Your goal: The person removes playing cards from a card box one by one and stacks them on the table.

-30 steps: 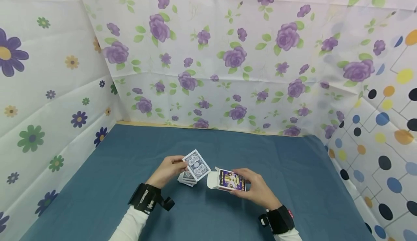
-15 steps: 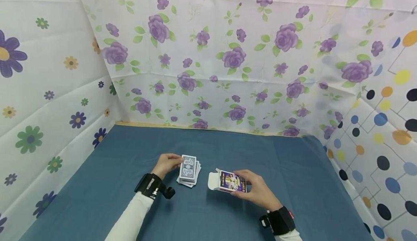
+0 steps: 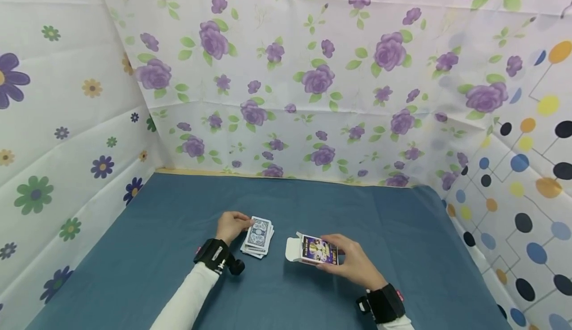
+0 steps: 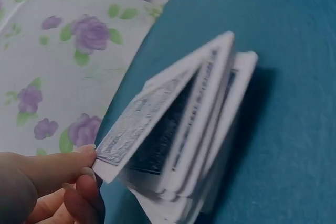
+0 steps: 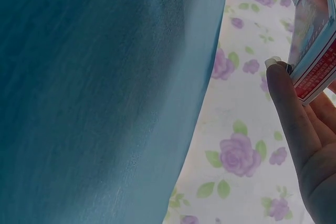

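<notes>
A stack of playing cards (image 3: pixel 256 240) with blue-and-white patterned backs lies on the cloth, its edges uneven. At its far left corner is my left hand (image 3: pixel 232 227). The left wrist view shows thumb and finger pinching the corner of the top playing card (image 4: pixel 137 121), which is tilted up at that side from the cards below. To the right, my right hand (image 3: pixel 350 258) grips a card box (image 3: pixel 319 249) with a purple and yellow front, held above the cloth. Its white end flap (image 3: pixel 293 248) hangs open toward the stack. The box's inside is hidden.
A dark blue cloth (image 3: pixel 380 216) covers the table. Behind it hangs a white sheet with purple roses (image 3: pixel 317 79). Patterned sheets close off the left side (image 3: pixel 67 171) and the right side (image 3: pixel 536 211).
A second ago my left hand held a card raised beside the box's flap. That card has gone back onto the stack, and the hand now pinches at the corner. My right hand stays nearly still.
</notes>
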A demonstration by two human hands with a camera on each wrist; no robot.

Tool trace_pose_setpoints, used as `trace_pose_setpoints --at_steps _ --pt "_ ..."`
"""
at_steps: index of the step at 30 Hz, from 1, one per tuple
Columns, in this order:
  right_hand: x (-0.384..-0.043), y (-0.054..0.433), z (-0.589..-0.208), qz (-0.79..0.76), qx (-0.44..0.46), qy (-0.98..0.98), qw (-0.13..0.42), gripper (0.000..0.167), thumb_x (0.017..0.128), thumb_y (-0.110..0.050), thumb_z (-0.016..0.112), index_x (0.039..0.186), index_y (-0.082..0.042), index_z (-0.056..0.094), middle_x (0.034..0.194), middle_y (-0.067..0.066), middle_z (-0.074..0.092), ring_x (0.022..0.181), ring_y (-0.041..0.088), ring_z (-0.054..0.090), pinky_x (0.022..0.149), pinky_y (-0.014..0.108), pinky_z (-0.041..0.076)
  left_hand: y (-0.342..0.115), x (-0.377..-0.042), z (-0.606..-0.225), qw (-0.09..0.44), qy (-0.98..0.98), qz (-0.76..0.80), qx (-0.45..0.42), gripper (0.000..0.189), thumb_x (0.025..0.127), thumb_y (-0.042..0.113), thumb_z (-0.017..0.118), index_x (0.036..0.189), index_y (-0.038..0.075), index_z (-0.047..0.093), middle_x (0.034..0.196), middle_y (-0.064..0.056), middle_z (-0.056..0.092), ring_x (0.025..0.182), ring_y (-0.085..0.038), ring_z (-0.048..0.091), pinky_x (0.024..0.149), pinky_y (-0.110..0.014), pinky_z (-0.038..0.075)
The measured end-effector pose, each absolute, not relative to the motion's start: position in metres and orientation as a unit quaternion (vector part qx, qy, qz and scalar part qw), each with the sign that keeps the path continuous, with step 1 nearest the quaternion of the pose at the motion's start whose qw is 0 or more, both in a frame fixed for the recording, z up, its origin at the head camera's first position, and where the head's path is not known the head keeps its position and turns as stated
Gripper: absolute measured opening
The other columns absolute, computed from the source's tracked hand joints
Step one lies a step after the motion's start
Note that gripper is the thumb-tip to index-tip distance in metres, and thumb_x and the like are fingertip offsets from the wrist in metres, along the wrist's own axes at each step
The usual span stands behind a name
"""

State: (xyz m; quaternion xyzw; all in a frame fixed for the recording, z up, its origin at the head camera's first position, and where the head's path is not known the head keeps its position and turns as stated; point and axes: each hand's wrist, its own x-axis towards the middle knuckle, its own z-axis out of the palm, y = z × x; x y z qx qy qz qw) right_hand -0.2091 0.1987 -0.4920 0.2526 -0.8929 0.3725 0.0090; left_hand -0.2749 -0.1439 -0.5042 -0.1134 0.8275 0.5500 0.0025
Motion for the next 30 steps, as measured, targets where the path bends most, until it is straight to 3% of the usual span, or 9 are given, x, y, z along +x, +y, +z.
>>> trace_pose_setpoints --at_steps 9,14,18,25,30 --pt "-0.21 0.198 -0.493 0.375 0.257 -0.891 0.006 0.067 0.079 -0.051 0.074 0.134 -0.015 0.057 0.126 0.004 0.06 0.106 0.019 0.061 0.083 0.03 0.054 -0.143 -0.274 -0.51 -0.034 0.864 0.491 -0.105 0.015 0.084 0.011 0.074 0.092 -0.001 0.069 0.079 -0.014 0.071 0.069 -0.022 0.065 0.062 -0.033 0.049" --pt "-0.211 0.197 -0.492 0.376 0.254 -0.891 0.01 0.067 0.078 -0.049 0.076 0.133 -0.015 0.058 0.126 0.002 0.061 0.104 0.016 0.061 0.081 0.029 0.054 -0.139 -0.273 -0.511 -0.094 0.884 0.45 -0.09 0.022 0.09 0.013 0.068 0.103 -0.003 0.065 0.087 -0.018 0.064 0.075 -0.026 0.06 0.066 -0.037 0.046" --pt "-0.212 0.195 -0.493 0.375 0.253 -0.892 0.007 0.068 0.078 -0.05 0.076 0.133 -0.014 0.058 0.126 0.001 0.061 0.104 0.016 0.061 0.081 0.029 0.054 -0.13 -0.265 -0.501 -0.134 0.89 0.434 -0.029 0.023 0.095 0.016 0.062 0.109 -0.002 0.064 0.089 -0.016 0.062 0.076 -0.024 0.058 0.067 -0.036 0.045" --pt "-0.212 0.189 -0.492 0.384 0.256 -0.887 0.004 0.068 0.077 -0.051 0.076 0.132 -0.015 0.059 0.124 -0.003 0.061 0.104 0.013 0.061 0.082 0.028 0.055 -0.094 -0.226 -0.469 -0.005 0.867 0.453 0.208 0.014 0.095 0.024 0.063 0.092 0.014 0.072 0.08 -0.004 0.067 0.063 -0.008 0.054 0.059 -0.023 0.044" --pt "-0.212 0.185 -0.489 0.393 0.271 -0.879 0.016 0.066 0.078 -0.05 0.075 0.132 -0.017 0.058 0.125 -0.003 0.06 0.105 0.013 0.062 0.082 0.028 0.055 -0.068 -0.212 -0.465 0.009 0.877 0.423 0.229 0.017 0.091 0.022 0.068 0.077 0.012 0.067 0.065 0.003 0.058 0.053 -0.002 0.046 0.05 -0.019 0.037"
